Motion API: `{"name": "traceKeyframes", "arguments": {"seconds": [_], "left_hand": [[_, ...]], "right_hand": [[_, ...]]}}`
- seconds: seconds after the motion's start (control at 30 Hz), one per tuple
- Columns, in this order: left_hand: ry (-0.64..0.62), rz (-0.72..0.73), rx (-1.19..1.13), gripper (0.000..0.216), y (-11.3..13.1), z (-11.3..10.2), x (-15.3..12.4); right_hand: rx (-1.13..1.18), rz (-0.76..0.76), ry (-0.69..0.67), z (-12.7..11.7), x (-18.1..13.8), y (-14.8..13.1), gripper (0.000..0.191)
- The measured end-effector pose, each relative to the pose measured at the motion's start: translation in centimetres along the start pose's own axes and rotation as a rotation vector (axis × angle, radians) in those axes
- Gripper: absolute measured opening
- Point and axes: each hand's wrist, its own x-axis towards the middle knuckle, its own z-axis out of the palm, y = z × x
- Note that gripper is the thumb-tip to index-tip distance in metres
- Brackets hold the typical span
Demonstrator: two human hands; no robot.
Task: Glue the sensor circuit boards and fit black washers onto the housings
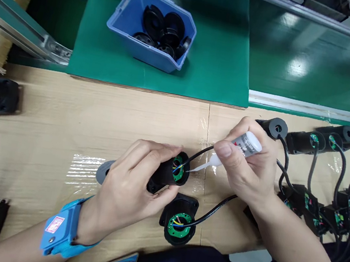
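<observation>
Notably, the left hand [138,178] clasped a black housing [161,175]; just beyond that grip, the right hand [245,172] pinched a white bottle [247,144], nozzle [201,166] near the green board [178,176]; oversqueezing risked flooding it.

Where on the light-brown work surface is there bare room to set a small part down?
The light-brown work surface is bare between the left hand and the flat green mat. The mat is also bare right of the blue plastic bin. It is crowded beyond the right hand, with black cylindrical housings and black cables.
</observation>
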Motion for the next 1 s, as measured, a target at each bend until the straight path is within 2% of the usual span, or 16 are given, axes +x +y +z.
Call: {"name": "traceKeyframes", "arguments": {"seconds": [0.3,0.47,0.83,1.0], "left_hand": [[-0.025,-0.021,0.003,0.06,0.11,0.0,-0.16],[-0.04,-0.068,-0.019,0.055,0.26,-0.19,-0.04],[-0.165,-0.276,-0.181,0.048,0.22,-0.3,0.21],[-0.195,-0.316,-0.25,0.047,-0.03,-0.27,0.2]], "right_hand": [[-0.012,0.02,0.001,0.02,-0.06,-0.18,0.04],[-0.033,-0.022,0.012,-0.04,-0.1,0.01,0.038],[-0.131,-0.113,0.025,-0.11,-0.32,0.06,0.03],[-0.166,-0.134,0.046,-0.22,-0.4,0.14,0.029]]}}
